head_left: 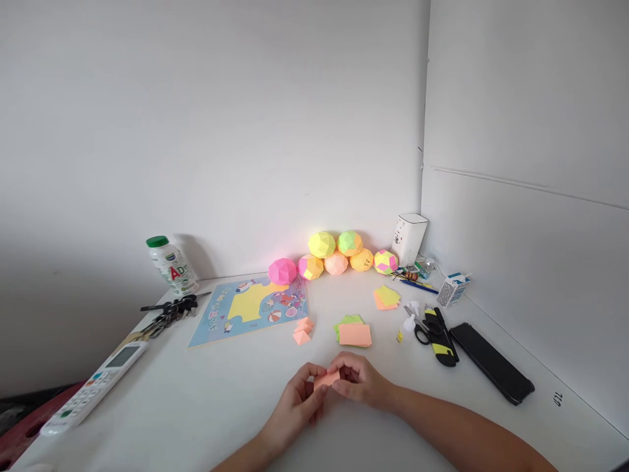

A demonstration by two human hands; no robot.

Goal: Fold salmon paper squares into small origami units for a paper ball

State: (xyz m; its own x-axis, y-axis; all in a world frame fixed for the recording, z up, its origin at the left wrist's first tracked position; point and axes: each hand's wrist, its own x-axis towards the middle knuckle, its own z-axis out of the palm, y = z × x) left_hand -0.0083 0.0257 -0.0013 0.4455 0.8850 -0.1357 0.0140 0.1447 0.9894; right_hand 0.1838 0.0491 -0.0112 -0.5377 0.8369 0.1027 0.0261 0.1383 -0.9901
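My left hand (297,401) and my right hand (361,380) meet low in the middle of the white table (206,400). Both pinch a small folded orange paper piece (326,379) between their fingertips, just above the tabletop. Beyond them lies a stack of orange and green paper squares (354,333). To its left sit two small folded orange units (302,331). A second small pile of yellow and orange squares (386,297) lies further back.
Several coloured paper balls (334,255) line the back wall beside a white box (409,238). Scissors (423,326), a black phone (491,370), a small carton (453,289) and pens are on the right. On the left are a puzzle board (250,308), keys (170,313), a bottle (171,264) and a remote (95,387).
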